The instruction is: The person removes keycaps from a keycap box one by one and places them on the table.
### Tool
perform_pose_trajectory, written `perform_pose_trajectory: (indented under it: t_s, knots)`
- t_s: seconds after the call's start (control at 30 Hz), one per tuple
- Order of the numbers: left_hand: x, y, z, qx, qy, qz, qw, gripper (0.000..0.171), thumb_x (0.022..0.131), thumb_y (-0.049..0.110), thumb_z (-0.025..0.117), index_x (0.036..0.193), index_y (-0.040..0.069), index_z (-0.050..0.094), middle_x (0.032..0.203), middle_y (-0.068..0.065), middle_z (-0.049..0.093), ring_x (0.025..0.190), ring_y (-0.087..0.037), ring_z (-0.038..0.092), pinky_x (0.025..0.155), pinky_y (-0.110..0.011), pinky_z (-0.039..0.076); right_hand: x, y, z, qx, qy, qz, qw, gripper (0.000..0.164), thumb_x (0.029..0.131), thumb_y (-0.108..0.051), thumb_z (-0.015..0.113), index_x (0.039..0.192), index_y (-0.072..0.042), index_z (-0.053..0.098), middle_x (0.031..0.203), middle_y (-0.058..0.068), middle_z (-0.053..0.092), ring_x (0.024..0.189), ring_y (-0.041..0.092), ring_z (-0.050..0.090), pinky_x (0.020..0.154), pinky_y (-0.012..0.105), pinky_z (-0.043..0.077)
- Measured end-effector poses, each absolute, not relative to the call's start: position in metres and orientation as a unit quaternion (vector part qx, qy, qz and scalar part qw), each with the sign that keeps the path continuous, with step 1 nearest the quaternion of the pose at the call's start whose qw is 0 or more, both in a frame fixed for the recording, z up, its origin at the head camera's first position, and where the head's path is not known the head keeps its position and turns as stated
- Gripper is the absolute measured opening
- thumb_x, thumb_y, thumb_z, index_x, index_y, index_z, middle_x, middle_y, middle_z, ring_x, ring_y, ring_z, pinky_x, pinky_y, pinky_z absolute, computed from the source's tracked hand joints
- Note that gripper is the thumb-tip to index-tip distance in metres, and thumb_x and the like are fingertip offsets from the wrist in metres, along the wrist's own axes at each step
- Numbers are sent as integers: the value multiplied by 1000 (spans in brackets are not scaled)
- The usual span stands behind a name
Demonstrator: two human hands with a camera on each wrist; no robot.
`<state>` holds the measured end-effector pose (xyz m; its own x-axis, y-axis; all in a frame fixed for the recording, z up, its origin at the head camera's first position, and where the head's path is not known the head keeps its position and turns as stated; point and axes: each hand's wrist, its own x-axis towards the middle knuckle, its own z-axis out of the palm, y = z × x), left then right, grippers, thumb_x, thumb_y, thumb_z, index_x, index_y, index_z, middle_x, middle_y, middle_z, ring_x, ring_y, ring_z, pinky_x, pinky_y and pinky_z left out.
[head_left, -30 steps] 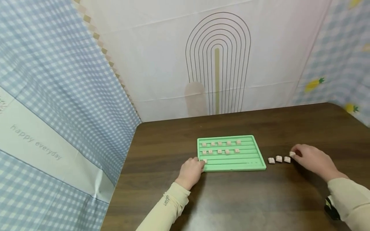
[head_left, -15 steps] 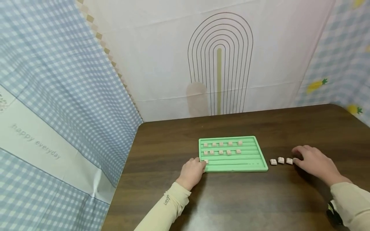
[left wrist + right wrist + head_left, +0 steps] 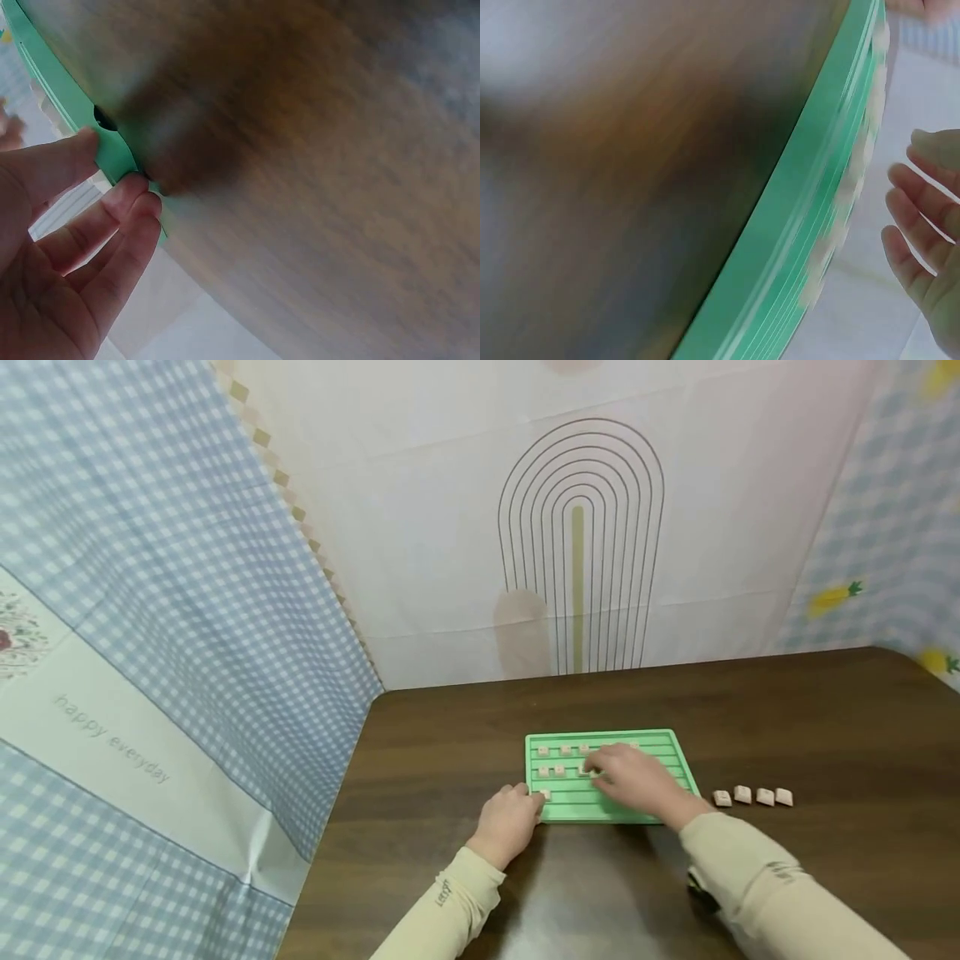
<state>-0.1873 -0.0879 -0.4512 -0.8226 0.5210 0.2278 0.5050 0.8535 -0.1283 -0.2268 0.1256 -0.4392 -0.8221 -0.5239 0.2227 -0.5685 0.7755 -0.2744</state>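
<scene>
"happy everyday" — on white curtain band [image 3: 153,752], sleeve lettering [image 3: 443,893] — illegible

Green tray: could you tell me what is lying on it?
Small pale blocks lie on the green tray in two rows, with one more beside the left hand. The right hand covers part of both rows, so whatever is beneath it cannot be seen.

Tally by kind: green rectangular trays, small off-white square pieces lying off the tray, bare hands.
Green rectangular tray: 1
Small off-white square pieces on the brown wood-look table: 4
Bare hands, left hand and right hand: 2
Total: 7
On-tray pieces are left out; the right hand covers part of the tray.
</scene>
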Motion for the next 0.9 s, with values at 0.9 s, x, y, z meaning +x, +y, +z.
perform_pose_trajectory:
  t_s: [0.9]
  knots:
    - [-187,-90,-456,-271,-949,40,153,13,77,25,71,73,17,62,68,-1,58,57,-16,51,45,-24,45,-231,98,-440,322,-922,161,143,13,84,-15,63,94,-9,66,91,5,67,84,21,60,67,38,54]
